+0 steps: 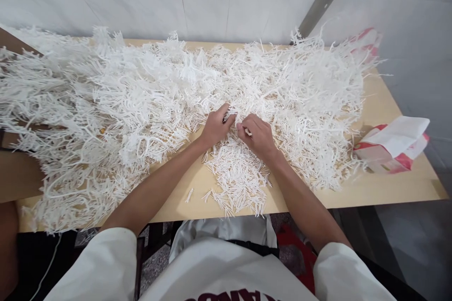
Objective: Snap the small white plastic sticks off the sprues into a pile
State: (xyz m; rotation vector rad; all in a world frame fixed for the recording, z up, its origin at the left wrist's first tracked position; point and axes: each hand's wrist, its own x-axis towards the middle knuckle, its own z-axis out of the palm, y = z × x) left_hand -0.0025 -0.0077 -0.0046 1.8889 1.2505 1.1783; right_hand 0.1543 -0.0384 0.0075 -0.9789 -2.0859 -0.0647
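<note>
My left hand is closed around a small bunch of thin white plastic pieces, which pokes out between thumb and fingers. Close beside it, my right hand is curled with thumb and fingertips pinched together; what they hold, if anything, is too small to make out. Both hands hover over the middle of the table, just above a heap of short, loose white sticks. Branching white plastic strands are piled behind the hands and to the left, with another tangled mass to the right.
A red and white tissue pack stands at the right of the wooden table. Another pink and white packet lies at the back right. Brown cardboard is at the left edge, near another person's arm. Behind is a tiled wall.
</note>
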